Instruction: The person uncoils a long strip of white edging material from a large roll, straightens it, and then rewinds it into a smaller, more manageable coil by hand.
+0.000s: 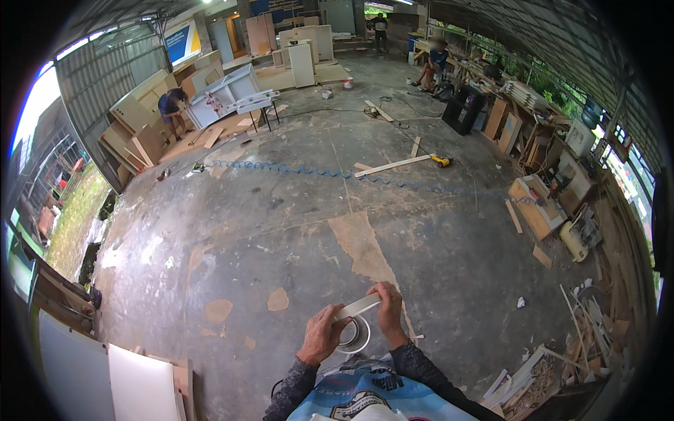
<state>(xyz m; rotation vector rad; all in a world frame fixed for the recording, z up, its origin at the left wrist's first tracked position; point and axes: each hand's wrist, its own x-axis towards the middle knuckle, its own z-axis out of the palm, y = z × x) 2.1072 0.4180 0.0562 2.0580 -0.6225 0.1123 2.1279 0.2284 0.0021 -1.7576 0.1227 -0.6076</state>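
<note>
A white, flat band (358,306) is stretched between my two hands in front of my body. My left hand (324,335) has its fingers closed on the lower left end. On the upper right end, my right hand (388,309) grips it with bent fingers. Just beneath the band hangs or rests a round white and silvery ring (366,342), like a coil or roll. Whether the band runs into that ring is hidden by my left fingers.
Across the concrete floor (267,238) runs a coiled blue air hose (295,168). A yellow power tool (441,161) lies by wooden strips. Scrap wood (547,379) is heaped at right, and white panels (144,382) stand at left. One person (170,109) bends over a cabinet; others are farther back.
</note>
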